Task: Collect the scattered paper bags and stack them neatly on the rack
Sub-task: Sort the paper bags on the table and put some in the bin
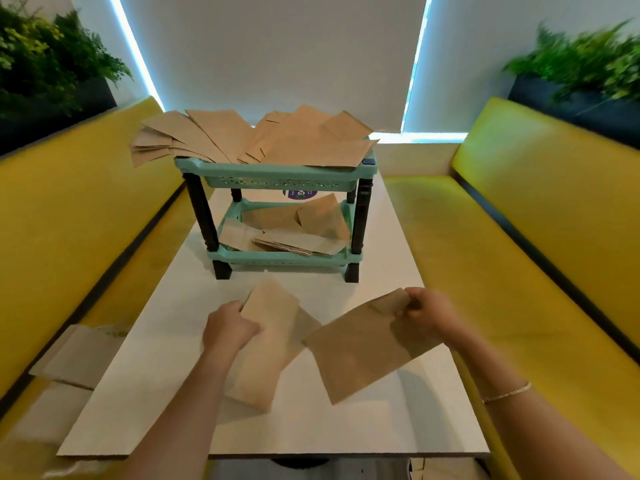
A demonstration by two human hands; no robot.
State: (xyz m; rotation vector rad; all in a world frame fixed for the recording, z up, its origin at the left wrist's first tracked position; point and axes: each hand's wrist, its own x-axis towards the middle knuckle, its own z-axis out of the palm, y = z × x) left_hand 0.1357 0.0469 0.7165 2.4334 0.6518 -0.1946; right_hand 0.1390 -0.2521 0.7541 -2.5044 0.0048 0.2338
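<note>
A teal two-shelf rack [277, 176] with black legs stands on the white table [166, 393]. Several brown paper bags [304, 140] lie fanned and untidy on its top shelf, and a few more bags [294, 230] lie on the lower shelf. My left hand [228, 329] grips a brown paper bag [266, 348] by its upper left edge, above the table. My right hand [427, 315] pinches the top corner of a second brown bag [360, 351], which hangs tilted over the table.
Yellow bench seats [502, 271] run along both sides of the table. More paper bags [79, 355] lie on the left bench near the table's front left corner. Planters with green plants [588, 67] sit behind both backrests.
</note>
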